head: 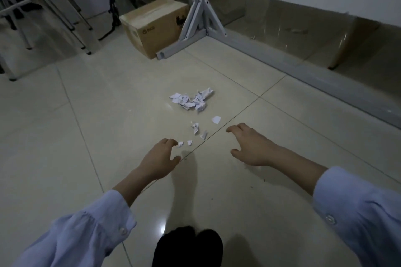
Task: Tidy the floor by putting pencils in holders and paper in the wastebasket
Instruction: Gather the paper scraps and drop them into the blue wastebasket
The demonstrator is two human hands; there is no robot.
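A heap of torn white paper scraps lies on the tiled floor in the middle of the view. Several smaller scraps trail from it toward me. My left hand hovers just left of the nearest scraps, fingers loosely curled, holding nothing. My right hand hovers to the right of the trail, fingers also loosely bent and empty. Both arms wear light blue sleeves. No pencils, holders or wastebasket are visible.
A cardboard box stands at the back, beside a grey metal frame base whose rail runs along the right. Metal chair legs crowd the far left. Dark feet show at the bottom edge.
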